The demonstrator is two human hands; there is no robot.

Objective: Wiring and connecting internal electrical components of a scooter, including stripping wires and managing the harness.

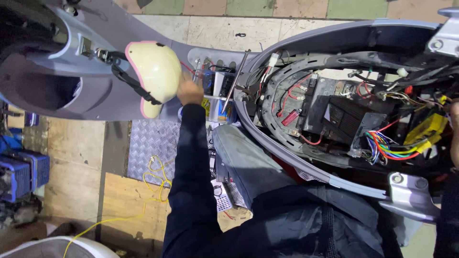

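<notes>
A grey scooter lies open below me, its under-seat bay (306,143) exposed. My left hand (190,91), in a dark sleeve, reaches into the open footboard compartment (217,81), where battery blocks with blue and yellow labels (221,111) sit. Its fingers are hidden from view. A cream helmet with a pink rim (155,69) hangs from a hook just left of that hand. A thin metal rod (235,81) leans to its right. Only a sliver of my right hand (454,136) shows at the right edge, near a yellow connector (428,129) and a bundle of coloured wires (387,149).
A black controller box (344,117) and red wires fill the bay. On the floor lie a diamond-plate sheet (148,143), a loose yellow wire (155,177) and a wooden board (129,210). Blue crates (24,172) stand at the left, and a white rounded object (52,248) at the bottom left.
</notes>
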